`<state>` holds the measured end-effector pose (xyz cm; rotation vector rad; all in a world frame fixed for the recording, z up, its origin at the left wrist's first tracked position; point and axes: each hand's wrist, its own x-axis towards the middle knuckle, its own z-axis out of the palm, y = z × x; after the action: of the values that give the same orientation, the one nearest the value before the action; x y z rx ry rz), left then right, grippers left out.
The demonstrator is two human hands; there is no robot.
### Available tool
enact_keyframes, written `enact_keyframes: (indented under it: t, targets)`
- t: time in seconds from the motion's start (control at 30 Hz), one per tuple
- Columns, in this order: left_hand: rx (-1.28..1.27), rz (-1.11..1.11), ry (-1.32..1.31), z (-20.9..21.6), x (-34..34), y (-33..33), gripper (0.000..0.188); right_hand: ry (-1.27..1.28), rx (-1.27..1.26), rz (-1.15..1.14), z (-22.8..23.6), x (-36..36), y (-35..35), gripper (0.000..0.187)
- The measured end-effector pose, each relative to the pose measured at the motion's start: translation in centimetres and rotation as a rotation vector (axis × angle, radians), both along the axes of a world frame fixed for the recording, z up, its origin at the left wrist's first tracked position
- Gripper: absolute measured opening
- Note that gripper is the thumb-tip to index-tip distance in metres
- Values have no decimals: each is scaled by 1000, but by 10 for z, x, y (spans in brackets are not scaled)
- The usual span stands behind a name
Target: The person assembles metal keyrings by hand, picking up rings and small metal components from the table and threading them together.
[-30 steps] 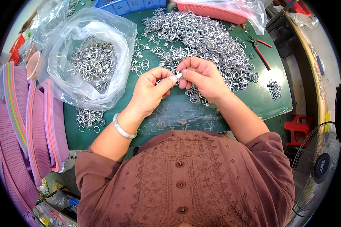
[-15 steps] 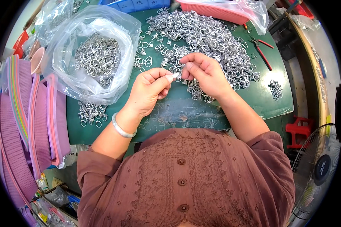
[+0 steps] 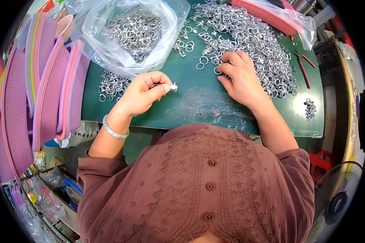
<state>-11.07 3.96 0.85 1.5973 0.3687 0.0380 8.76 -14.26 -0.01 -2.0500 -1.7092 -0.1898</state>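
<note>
My left hand (image 3: 144, 91) is closed in a pinch on a small silver metal ring; its pale flat head (image 3: 174, 86) sticks out past the thumb and fingertip, and the band is mostly hidden. A large pile of silver rings (image 3: 255, 34) covers the right half of the green table. At the near edge of that pile rests my right hand (image 3: 242, 79), palm down, its fingers bent and apart and their tips touching the loose rings. One ring (image 3: 217, 71) lies right by those fingertips.
A clear plastic bag (image 3: 176, 24) full of rings stands at the back left, with a few rings (image 3: 113, 83) before it. Red-handled pliers (image 3: 304, 69) and a small dark cluster (image 3: 310, 109) lie right. Purple baskets (image 3: 48, 81) lean left; a pink tray (image 3: 267, 16) sits behind; a fan (image 3: 336, 202) stands lower right.
My hands have moved apart: the left draws back leftward with the ring, and the right has gone down onto the pile's near edge. The whole view has shifted too.
</note>
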Motion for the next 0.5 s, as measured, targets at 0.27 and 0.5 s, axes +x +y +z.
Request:
enact_keyframes:
  t: [0.27,0.5]
  targets:
    - [704,258,111,1,-48,19,8,84,19,3,-2,2,1,14]
    - [1076,417,266,5,-53,24,8,-17,44,36,2,0,22,11]
